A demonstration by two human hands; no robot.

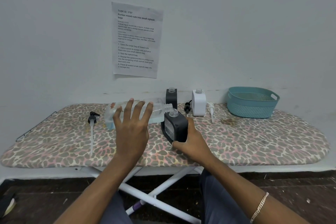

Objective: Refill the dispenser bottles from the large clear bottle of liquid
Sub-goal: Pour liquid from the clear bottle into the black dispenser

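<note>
Near the board's (272, 147) back edge, mid-length, L hand (131, 123), fingers spread wide round it, held the clear bottle (158, 107) tipped w/ its mouth just over the black dispenser (177, 129), which R hand (192, 142) gripped tilted, prob. to catch the pour.

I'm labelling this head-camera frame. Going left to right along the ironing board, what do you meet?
Black pump head → large clear bottle → held black dispenser bottle → second black pump → white dispenser bottle → white pump → teal basket.
</note>
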